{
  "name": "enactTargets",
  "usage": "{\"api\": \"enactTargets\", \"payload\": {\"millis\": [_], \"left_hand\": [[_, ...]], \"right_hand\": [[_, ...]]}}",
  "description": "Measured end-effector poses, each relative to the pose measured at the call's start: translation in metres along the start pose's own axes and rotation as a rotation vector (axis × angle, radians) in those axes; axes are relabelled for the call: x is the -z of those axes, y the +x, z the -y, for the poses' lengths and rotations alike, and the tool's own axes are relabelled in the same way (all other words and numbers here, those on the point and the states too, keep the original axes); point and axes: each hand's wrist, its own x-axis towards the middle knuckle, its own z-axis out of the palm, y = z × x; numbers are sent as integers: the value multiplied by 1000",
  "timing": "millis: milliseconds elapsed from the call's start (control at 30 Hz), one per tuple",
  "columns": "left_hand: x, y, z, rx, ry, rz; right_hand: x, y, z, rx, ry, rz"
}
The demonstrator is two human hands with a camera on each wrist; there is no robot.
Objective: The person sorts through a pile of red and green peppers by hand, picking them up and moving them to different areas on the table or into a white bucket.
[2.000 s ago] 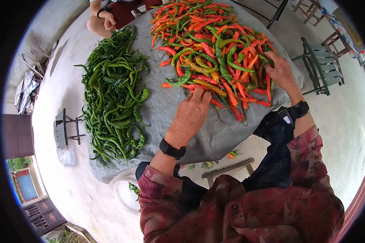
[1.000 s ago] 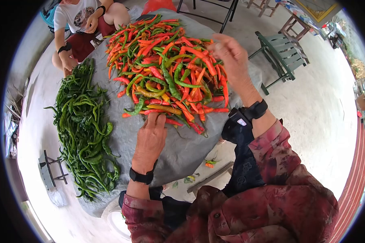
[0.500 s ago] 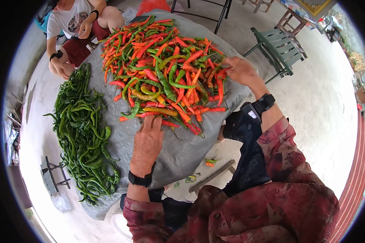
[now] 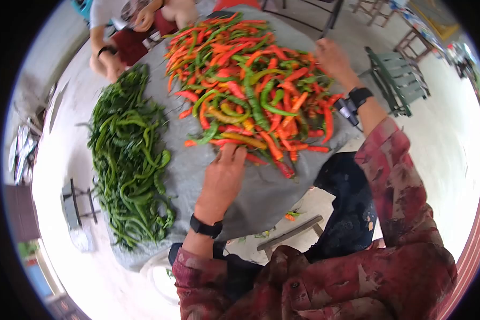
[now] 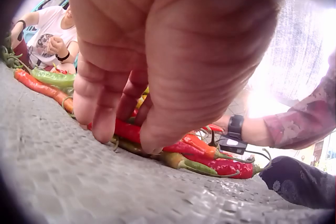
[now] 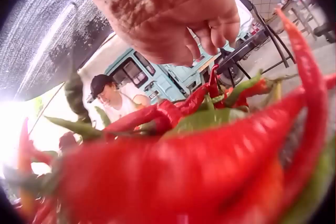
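A heap of red, orange and green chili peppers [image 4: 240,90] covers the far right part of the grey sheet [image 4: 197,176]. At the heap's near edge is my left hand [image 4: 224,178], fingertips down among the peppers. In the left wrist view, its thumb and fingers are around a red chili pepper [image 5: 127,131], partly hidden behind them. Over the heap's right side is my right hand [image 4: 335,61], its fingers loosely bent. The right wrist view shows those fingers [image 6: 218,35] above the peppers with nothing visible in them. A large red pepper [image 6: 173,166] fills the foreground there.
A long pile of green peppers [image 4: 130,160] lies to the left. Another person's hand [image 4: 112,68] is at its far end. A green folding chair [image 4: 397,80] stands right, a small wooden stool [image 4: 290,233] below the sheet's near edge, and a white bucket [image 4: 162,280] near my left forearm.
My right hand has lifted from the heap, dipped back to its right edge, then moved up and away. My left hand stays at the near edge. The head view has shifted.
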Motion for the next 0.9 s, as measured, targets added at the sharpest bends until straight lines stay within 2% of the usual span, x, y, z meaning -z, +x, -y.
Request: {"api": "enactTargets", "payload": {"millis": [67,100,133,167,200,233,267,300,333,400,433,500,533,567,633,667,733,767,800,833,867,900], "left_hand": [[-6,-1,0,63,-15,44],[-11,-2,7,10,-70,-3],[-20,-7,10,28,-50,-16],[-27,-10,17,-41,-78,-82],[-25,-10,12,16,-58,-69],[-31,-9,10,2,66,-153],[-28,-7,7,-2,117,-142],[-29,-8,4,33,121,-150],[-32,-7,1,45,115,-164],[-50,-5,0,17,157,-343],[-54,-2,0,45,168,-349],[-51,1,8,41,141,-287],[-51,1,9,13,128,-281],[-51,-1,8,24,124,-288],[-41,-2,6,11,43,-302],[-36,-3,5,-8,35,-318],[-27,-7,4,21,27,-237],[-29,-13,7,-22,-78,-338],[-25,-14,6,-22,-110,-298],[-35,-15,7,-54,-23,-380],[-27,-12,7,-29,7,-240],[-20,-8,5,27,-15,-141]], "right_hand": [[-39,23,-61,220,-76,194],[-73,29,-101,59,117,324],[-78,26,-115,-47,485,519],[-76,36,-86,-207,174,584],[-61,31,-62,-108,268,660],[-44,23,-38,-192,598,666],[-25,18,-16,-313,896,682],[-10,16,-12,-363,856,823],[22,4,42,-501,703,742],[10,11,9,-485,681,742],[13,8,10,-461,681,764],[22,12,26,-212,612,644],[14,12,34,-153,842,630],[18,11,37,-145,835,640],[58,-3,97,-130,644,470],[46,10,71,-66,754,454],[68,9,103,-73,636,390],[59,35,83,-133,598,444],[43,70,23,-156,503,357],[28,91,-23,444,41,20],[58,68,34,293,19,45],[78,51,70,404,219,31]]}}
